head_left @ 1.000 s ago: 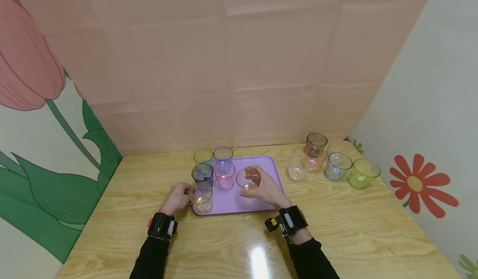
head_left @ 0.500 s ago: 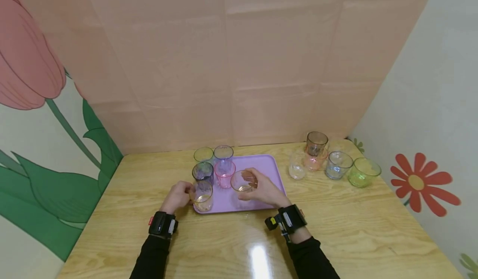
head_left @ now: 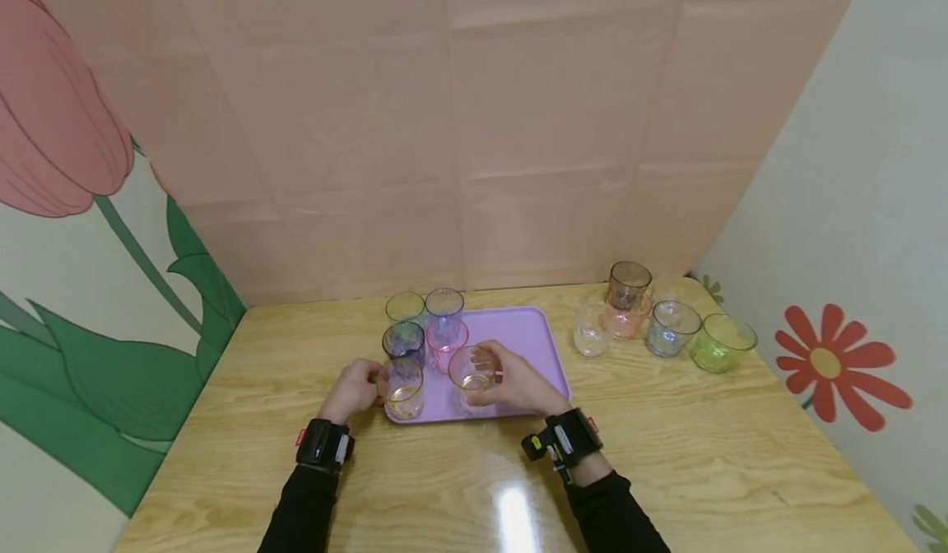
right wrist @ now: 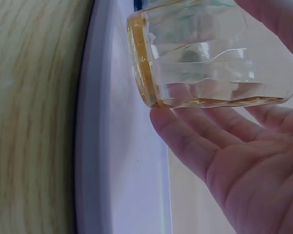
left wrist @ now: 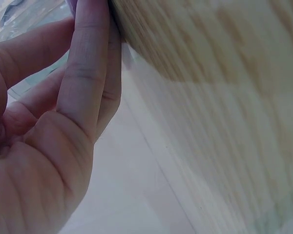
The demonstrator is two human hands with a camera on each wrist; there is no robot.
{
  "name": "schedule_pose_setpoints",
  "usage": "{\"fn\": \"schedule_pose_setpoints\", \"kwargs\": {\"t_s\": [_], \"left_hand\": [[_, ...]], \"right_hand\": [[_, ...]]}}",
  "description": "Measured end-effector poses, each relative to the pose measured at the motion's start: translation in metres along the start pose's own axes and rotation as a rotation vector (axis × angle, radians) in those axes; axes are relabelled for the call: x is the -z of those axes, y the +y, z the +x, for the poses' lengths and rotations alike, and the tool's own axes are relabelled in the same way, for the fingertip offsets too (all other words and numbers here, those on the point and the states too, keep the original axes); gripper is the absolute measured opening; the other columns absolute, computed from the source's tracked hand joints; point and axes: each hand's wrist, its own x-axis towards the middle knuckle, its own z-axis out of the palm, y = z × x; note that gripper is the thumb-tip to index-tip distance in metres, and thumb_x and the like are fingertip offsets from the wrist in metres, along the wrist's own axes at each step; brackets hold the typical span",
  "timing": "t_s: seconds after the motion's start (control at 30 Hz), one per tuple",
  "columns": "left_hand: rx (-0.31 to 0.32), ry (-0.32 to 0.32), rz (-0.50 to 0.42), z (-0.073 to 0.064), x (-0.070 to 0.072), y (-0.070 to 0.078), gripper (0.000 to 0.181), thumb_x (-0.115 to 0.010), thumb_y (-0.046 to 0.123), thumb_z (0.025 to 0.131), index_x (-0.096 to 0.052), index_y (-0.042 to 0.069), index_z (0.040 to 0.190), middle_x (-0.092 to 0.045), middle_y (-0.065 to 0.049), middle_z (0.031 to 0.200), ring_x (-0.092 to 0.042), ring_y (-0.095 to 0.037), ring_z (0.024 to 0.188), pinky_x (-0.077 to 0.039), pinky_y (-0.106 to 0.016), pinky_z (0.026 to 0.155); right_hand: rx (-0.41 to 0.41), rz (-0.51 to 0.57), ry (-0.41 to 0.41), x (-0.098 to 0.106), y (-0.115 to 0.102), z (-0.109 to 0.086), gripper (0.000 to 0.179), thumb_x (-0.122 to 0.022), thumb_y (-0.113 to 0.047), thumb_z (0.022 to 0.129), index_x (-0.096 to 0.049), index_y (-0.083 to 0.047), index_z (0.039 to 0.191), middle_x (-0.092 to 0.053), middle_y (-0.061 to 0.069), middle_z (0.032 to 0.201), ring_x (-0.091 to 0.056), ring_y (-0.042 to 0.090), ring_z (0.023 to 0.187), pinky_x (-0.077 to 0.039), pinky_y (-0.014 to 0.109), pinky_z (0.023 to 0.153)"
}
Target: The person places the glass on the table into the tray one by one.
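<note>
My right hand grips a clear amber-tinted glass, thumb on one side and fingers on the other. The right wrist view shows its thick amber base close to the purple tray; whether they touch I cannot tell. At the tray's front left corner, my left hand pinches the tray edge, its fingertips partly out of frame in the left wrist view. Beside it on the tray stands another amber glass. Behind are a dark glass, a pink glass, a purple-blue glass and a green glass.
Right of the tray on the wooden table stand a clear glass, a brown glass stacked in a pinkish one, a blue-grey glass and a green glass. A wall rises behind.
My right hand has moved left and toward me with the amber glass, bringing it nearer the amber glass at the front left. The left hand has stayed at the tray's corner.
</note>
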Motion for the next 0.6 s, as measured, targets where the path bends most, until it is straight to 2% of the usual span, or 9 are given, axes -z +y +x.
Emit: {"fn": "schedule_pose_setpoints", "kwargs": {"t_s": [0.13, 0.23, 0.37, 0.47, 0.6], "left_hand": [[-0.011, 0.006, 0.0, -0.001, 0.0, 0.0, 0.02, -0.056, -0.018, 0.078, -0.065, -0.001, 0.082, -0.057, -0.004, 0.074, -0.056, -0.018, 0.069, -0.052, -0.027, 0.06], [-0.019, 0.012, 0.001, -0.001, 0.001, 0.0, 0.02, -0.056, -0.017, 0.079, -0.066, -0.001, 0.083, -0.057, -0.004, 0.074, -0.056, -0.018, 0.068, -0.052, -0.027, 0.059], [-0.019, 0.011, 0.005, 0.0, 0.0, -0.001, 0.02, -0.056, -0.017, 0.078, -0.066, 0.0, 0.083, -0.058, -0.003, 0.073, -0.056, -0.017, 0.067, -0.051, -0.027, 0.058], [-0.019, 0.01, 0.006, 0.0, -0.001, -0.001, 0.02, -0.056, -0.017, 0.078, -0.067, 0.0, 0.083, -0.058, -0.003, 0.072, -0.056, -0.017, 0.066, -0.05, -0.026, 0.058], [-0.016, 0.006, -0.009, 0.0, -0.001, -0.001, 0.02, -0.056, -0.017, 0.077, -0.067, -0.002, 0.084, -0.057, -0.003, 0.072, -0.056, -0.017, 0.066, -0.05, -0.026, 0.058]], "right_hand": [[0.007, -0.025, -0.017, -0.003, 0.001, 0.001, 0.083, -0.091, -0.019, 0.075, -0.045, 0.0, 0.142, -0.06, 0.021, 0.134, -0.06, 0.034, 0.118, -0.052, 0.047, 0.098], [0.006, -0.036, -0.018, -0.006, 0.0, 0.002, 0.083, -0.09, -0.019, 0.076, -0.045, 0.002, 0.142, -0.06, 0.02, 0.135, -0.061, 0.031, 0.117, -0.054, 0.04, 0.092], [-0.015, -0.05, -0.014, -0.012, -0.002, 0.003, 0.083, -0.091, -0.02, 0.075, -0.044, 0.003, 0.14, -0.059, 0.019, 0.136, -0.065, 0.025, 0.099, -0.055, 0.033, 0.082], [-0.032, -0.059, -0.011, -0.017, -0.003, 0.003, 0.084, -0.091, -0.02, 0.075, -0.043, 0.003, 0.14, -0.06, 0.019, 0.136, -0.062, 0.018, 0.082, -0.054, 0.031, 0.076], [-0.047, -0.058, 0.002, -0.021, -0.004, 0.003, 0.084, -0.091, -0.02, 0.075, -0.043, 0.001, 0.14, -0.06, 0.017, 0.135, -0.061, 0.016, 0.077, -0.054, 0.031, 0.072]]}}
